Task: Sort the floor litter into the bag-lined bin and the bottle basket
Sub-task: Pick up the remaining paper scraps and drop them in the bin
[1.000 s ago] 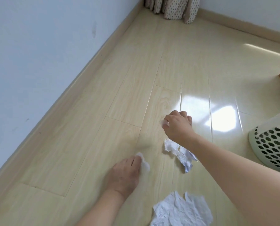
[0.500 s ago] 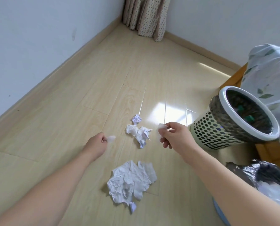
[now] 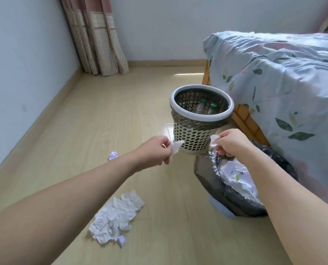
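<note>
Both hands have a bit of paper litter right now. The left hand (image 3: 155, 150) pinches a small white tissue scrap (image 3: 175, 148) between thumb and curled fingers, hanging out toward 3 o'clock, not yet over either container. The right hand (image 3: 230, 142) has its fingers curled round a crumpled white wad (image 3: 214, 140), and it sits right above the near rim of the bag-lined bin (image 3: 212, 180), the one with the dark crinkly bag. You can see pale paper already inside the bag, so some of the sorting looks done.

At 12 o'clock from the hands is the bottle basket (image 3: 193, 136), the perforated one with the white rim, with two green-capped bottles (image 3: 207, 109) in it. So the bottle side seems handled, at least I can't spot any loose bottles on the floor.

Still left: a big crumpled sheet of white paper (image 3: 117, 215) at about 7 o'clock from the left hand, with a tiny scrap (image 3: 121, 240) at its lower edge, plus a little purple-ish ball (image 3: 113, 155) off at 9 o'clock. My guess is we're past halfway, with both held pieces about to go in the bin.

The bed (image 3: 285, 88) is at 2 o'clock, the curtain (image 3: 100, 39) in the far corner.
</note>
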A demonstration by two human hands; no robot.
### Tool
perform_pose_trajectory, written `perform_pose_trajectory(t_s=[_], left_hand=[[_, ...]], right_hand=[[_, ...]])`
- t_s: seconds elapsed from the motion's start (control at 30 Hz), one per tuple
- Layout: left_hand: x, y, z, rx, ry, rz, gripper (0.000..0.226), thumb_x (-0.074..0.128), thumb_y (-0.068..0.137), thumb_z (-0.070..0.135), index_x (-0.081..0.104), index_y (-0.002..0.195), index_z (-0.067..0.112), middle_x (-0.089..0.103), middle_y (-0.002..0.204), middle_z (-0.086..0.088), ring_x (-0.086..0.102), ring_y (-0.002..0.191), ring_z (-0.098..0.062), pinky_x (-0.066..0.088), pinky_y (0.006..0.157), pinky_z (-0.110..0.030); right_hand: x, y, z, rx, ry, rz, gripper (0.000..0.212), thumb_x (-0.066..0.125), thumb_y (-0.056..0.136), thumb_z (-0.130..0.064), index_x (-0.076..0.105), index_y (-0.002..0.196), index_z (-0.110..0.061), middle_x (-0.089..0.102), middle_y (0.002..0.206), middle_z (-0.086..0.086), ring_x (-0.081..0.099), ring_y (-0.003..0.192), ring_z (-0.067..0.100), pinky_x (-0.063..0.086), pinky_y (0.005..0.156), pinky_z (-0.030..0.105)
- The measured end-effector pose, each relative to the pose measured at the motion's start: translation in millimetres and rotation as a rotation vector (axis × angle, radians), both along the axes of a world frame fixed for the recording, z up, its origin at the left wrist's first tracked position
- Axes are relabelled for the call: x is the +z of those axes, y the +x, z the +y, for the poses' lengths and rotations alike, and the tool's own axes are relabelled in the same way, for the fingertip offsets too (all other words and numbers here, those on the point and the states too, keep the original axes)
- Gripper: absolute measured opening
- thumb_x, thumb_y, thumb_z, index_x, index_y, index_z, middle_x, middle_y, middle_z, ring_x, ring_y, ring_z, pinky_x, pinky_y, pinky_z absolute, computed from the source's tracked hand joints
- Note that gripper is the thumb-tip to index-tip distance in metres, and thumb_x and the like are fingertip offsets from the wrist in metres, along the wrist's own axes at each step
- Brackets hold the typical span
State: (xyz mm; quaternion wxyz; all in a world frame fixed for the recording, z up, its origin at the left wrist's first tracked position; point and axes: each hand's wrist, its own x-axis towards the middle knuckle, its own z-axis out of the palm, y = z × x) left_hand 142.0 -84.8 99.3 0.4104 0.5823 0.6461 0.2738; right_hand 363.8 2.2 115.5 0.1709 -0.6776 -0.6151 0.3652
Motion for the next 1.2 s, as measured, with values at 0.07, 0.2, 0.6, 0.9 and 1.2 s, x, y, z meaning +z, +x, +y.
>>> perform_pose_trajectory(t_s=[0.07,0.2,0.6,0.9,1.2], left_hand=[[1,57,22,-0.050,0.069,0.058,0.012,0.048,0.084,0.009,0.056,0.078,0.015,0.065,0.065,-0.001,0.052,0.057,-0.015,0.043,0.054,-0.025],[-21,150,49,-0.147,0.107,0.240,0.012,0.053,0.083,0.015,0.063,0.084,0.021,0.064,0.081,0.002,0.061,0.079,-0.020,0.051,0.072,-0.030],[-10,22,47,0.033,0.076,0.508,0.029,0.043,0.087,0.012,0.067,0.102,0.015,0.065,0.094,-0.001,0.057,0.083,-0.019,0.043,0.069,-0.026],[-125,-226,-38,0.301,-0.310,0.586,0.027,0.039,0.089,0.011,0.063,0.100,0.015,0.064,0.101,-0.002,0.059,0.092,-0.020,0.047,0.077,-0.031],[-293,-244,-37,0.600,0.111,0.507,0.035,0.037,0.083,0.019,0.065,0.097,0.005,0.067,0.091,-0.014,0.064,0.082,-0.036,0.051,0.072,-0.040]], right_hand=[[-10,28,9,-0.044,-0.018,-0.084,0.016,0.055,0.090,-0.009,0.067,0.095,0.000,0.069,0.079,0.012,0.058,0.064,0.022,0.046,0.057,0.028],[-20,74,12,-0.086,0.010,-0.257,0.019,0.057,0.088,-0.021,0.068,0.098,-0.008,0.066,0.092,0.010,0.056,0.079,0.026,0.044,0.068,0.028],[-13,38,18,-0.009,0.010,-0.643,0.032,0.046,0.090,-0.020,0.056,0.119,-0.012,0.057,0.126,0.013,0.046,0.121,0.034,0.032,0.102,0.042],[-80,-175,-27,0.535,0.294,-0.450,0.030,0.046,0.083,-0.013,0.072,0.097,-0.018,0.068,0.104,0.002,0.061,0.096,0.028,0.048,0.081,0.032],[-182,-312,-37,0.612,0.049,-0.260,0.035,0.048,0.092,-0.019,0.056,0.125,-0.016,0.060,0.118,0.004,0.057,0.104,0.024,0.046,0.082,0.029]])
